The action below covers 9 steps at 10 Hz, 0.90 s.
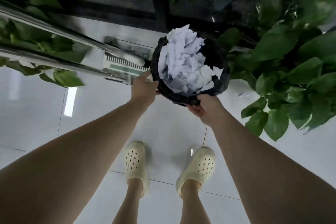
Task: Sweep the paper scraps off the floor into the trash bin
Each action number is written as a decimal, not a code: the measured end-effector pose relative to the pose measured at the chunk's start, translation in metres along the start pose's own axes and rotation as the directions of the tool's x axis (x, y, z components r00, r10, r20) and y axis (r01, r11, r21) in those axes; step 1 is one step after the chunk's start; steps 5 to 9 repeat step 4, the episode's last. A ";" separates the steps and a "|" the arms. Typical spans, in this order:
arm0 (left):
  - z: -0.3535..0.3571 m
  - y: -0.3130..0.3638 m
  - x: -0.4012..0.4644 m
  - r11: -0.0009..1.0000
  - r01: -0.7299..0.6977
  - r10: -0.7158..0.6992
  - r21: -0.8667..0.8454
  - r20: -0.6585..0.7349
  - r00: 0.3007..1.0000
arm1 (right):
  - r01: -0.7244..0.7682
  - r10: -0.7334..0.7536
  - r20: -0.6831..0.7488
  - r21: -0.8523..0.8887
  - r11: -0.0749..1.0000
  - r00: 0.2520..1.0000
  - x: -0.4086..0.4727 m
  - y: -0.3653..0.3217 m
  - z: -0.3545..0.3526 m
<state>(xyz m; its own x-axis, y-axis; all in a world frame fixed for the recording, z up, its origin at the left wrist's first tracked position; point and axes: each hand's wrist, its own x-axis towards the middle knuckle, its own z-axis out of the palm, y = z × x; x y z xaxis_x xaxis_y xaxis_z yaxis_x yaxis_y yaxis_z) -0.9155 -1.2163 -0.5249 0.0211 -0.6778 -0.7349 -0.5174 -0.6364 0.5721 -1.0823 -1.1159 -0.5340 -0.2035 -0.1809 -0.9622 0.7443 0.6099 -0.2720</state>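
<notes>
Our fingers first: the left hand (143, 85) has its fingers curled over the near-left rim of the trash bin (221, 71), and the right hand (205, 107) grips the near rim with the thumb on top and fingers wrapped underneath. So we're holding it with both hands, out in front of us, above the white tiled floor (36, 111).

The bin is round, black-lined, and its mouth points pretty much straight up at us, so its long axis runs vertical, maybe tipped a touch our way. It's stuffed with white paper scraps (183, 60), heaped above the rim at the far side.

Just left of the bin sits a dustpan (127, 60) with a toothed comb edge, and two shiny metal handles (54, 45) slant off to the upper left. Leafy green plants (294, 63) crowd the right side, and more on the left. Our cream clogs (134, 160) are below, well apart from the bin.
</notes>
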 end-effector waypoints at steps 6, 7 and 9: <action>-0.010 -0.012 0.058 0.994 0.037 -0.046 0.102 0.088 0.995 | -0.022 0.041 0.125 -0.153 0.988 0.991 0.044 -0.018 0.007; -0.010 -0.012 0.058 0.994 0.037 -0.046 0.102 0.088 0.995 | -0.022 0.041 0.125 -0.153 0.988 0.991 0.044 -0.018 0.007; -0.010 -0.012 0.058 0.994 0.037 -0.046 0.102 0.088 0.995 | -0.022 0.041 0.125 -0.153 0.988 0.991 0.044 -0.018 0.007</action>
